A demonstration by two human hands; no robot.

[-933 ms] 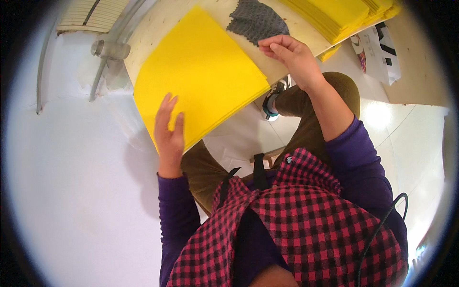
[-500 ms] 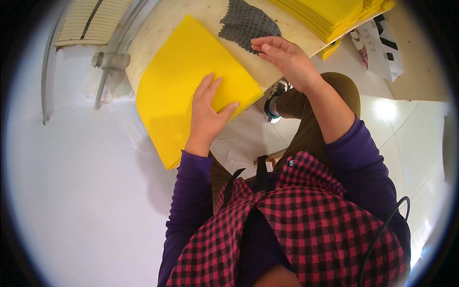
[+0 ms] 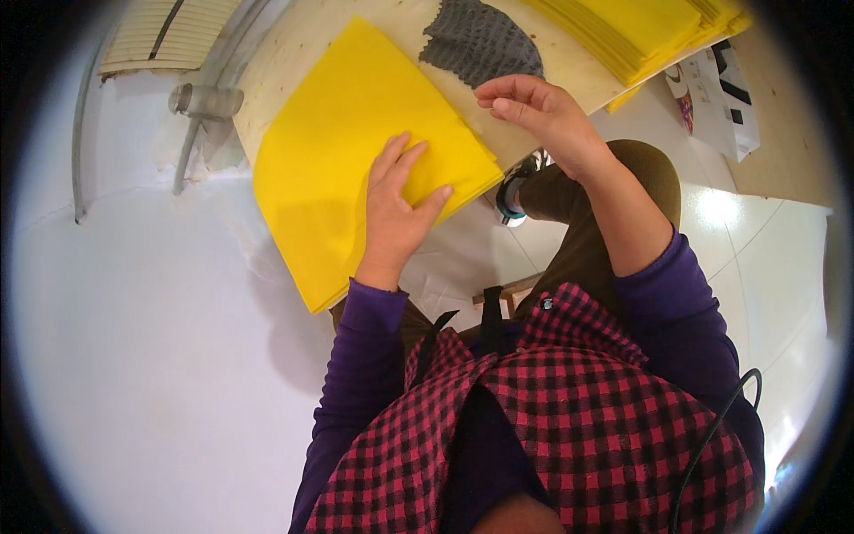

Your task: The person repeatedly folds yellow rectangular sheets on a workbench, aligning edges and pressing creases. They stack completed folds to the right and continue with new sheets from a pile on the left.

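A stack of yellow sheets (image 3: 329,116), soft and fabric-like, lies on the pale wooden table, its near corner sticking out past the edge. My left hand (image 3: 398,209) rests flat on the top sheet near the right side, fingers spread. My right hand (image 3: 551,120) hovers beyond the sheets' right corner, fingers loosely curved and the thumb a little apart, with nothing visible in it. Just past its fingertips lies a dark grey textured cloth (image 3: 480,43) with a jagged edge.
Another pile of yellow sheets (image 3: 623,36) sits at the table's far right. Beyond it stands a white printed bag (image 3: 722,107). A grey pipe fitting (image 3: 206,101) juts from the wall beside the table's left edge. My knee (image 3: 636,169) is below my right forearm.
My right hand has drawn back slightly from the grey cloth, its thumb looking a bit farther from the fingers. My left hand stays on the yellow sheets. The whole view has shifted slightly.
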